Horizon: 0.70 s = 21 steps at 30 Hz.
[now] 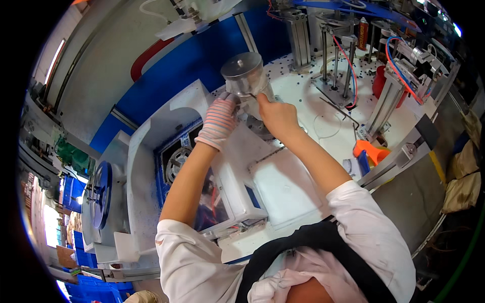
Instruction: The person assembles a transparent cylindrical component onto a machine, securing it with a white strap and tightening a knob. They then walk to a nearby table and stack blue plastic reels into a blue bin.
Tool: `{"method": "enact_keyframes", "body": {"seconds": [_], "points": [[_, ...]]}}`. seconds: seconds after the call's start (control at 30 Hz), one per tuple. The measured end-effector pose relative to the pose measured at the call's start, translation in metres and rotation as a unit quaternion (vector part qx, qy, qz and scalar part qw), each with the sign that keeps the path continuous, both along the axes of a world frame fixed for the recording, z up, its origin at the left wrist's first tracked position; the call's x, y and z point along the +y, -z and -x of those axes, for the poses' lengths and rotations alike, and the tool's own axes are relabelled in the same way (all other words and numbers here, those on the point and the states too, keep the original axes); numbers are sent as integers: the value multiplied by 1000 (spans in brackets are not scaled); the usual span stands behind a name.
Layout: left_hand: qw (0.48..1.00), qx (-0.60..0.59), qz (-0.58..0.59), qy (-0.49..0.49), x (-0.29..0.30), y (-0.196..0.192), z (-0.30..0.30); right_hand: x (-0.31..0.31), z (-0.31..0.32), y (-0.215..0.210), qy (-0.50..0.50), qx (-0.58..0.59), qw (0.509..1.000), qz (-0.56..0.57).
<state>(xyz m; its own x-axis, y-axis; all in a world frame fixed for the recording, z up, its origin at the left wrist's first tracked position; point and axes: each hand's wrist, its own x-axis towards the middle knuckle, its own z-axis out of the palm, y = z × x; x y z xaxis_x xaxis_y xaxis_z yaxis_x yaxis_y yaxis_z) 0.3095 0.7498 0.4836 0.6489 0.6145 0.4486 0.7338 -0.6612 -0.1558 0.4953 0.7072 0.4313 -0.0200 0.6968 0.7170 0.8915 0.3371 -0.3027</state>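
A shiny metal cylinder with a round lid [242, 65] stands on the machine in front of me. My left hand [221, 119], in a pink-and-grey striped glove, has its fingers curled against the cylinder's lower left side. Bare and closed, my right hand [279, 115] is at the cylinder's lower right side. The short dark end of a thin rod shows by its thumb; the fist hides the rest. Below the hands, a round metal base [258, 126] is partly covered by the right hand and wrist.
A white machine housing [139, 166] with an open well stands left. On the right are an L-shaped hex key [339, 112], an orange object [370, 151], metal posts with hoses [336, 65] and a spray can [362, 34]. Small dark bits dot the white tabletop [298, 83].
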Motion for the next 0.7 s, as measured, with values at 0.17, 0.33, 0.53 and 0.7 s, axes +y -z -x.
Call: {"method": "enact_keyframes", "body": {"seconds": [0.17,0.33,0.53,0.7], "points": [[988,55,86,-115,-4,-39,1,-24,-24,12,38,11,999,-27],[980,6,91,-176,32,-31,7,-24,-89,55,173,-1,979,109],[968,101,129,-188,108,19,0,-51,-88,89,131,-35,988,68],[950,9,268,-159,89,22,1,-65,-85,55,-51,32,997,46]]}}
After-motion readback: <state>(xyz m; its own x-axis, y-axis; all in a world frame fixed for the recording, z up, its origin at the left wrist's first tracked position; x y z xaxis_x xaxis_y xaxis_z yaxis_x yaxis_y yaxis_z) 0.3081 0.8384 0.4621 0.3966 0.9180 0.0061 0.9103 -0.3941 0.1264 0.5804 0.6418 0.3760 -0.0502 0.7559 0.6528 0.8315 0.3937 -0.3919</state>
